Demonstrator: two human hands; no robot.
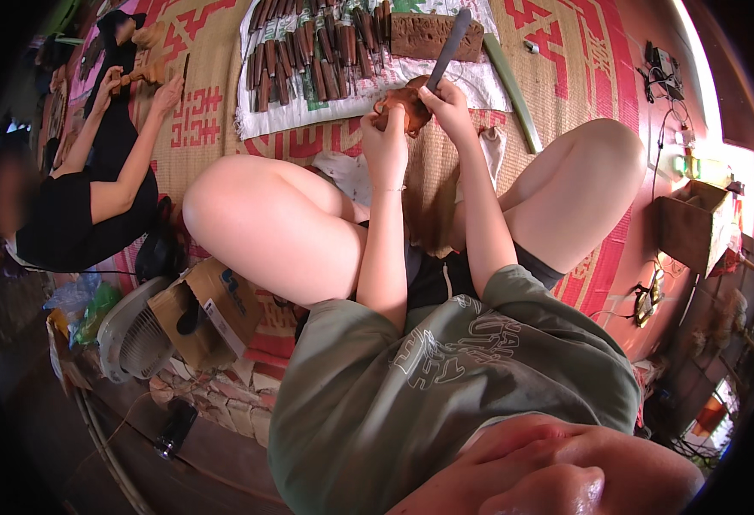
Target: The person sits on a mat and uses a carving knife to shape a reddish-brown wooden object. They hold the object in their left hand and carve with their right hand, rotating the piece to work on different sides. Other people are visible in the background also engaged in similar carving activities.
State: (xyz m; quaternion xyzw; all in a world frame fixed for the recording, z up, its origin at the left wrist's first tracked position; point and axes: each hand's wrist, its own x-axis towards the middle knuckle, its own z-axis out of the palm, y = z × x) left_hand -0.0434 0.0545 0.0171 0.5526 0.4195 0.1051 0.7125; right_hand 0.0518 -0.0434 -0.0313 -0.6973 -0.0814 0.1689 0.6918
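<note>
My left hand (386, 144) is closed around a small reddish-brown carved wooden piece (413, 101) with curled, pierced edges. In my right hand (448, 107) is a long, flat dark file (452, 45), its lower end hidden in my fingers and its blade slanting up and away. The file's lower end is close beside the carving; whether they touch I cannot tell. Beneath both hands, between my crossed legs, stands a wooden block (433, 206). A whitish cloth (343, 174) lies next to it, by my left knee.
Several wood-handled carving tools (313, 56) lie in rows on a white sack (261, 124). Beside them are a rough brown block (435, 38) and a green strip (512, 93). To the left, another person (111, 189) holds a wooden carving. A fan (136, 330) and cardboard box (205, 313) sit lower left.
</note>
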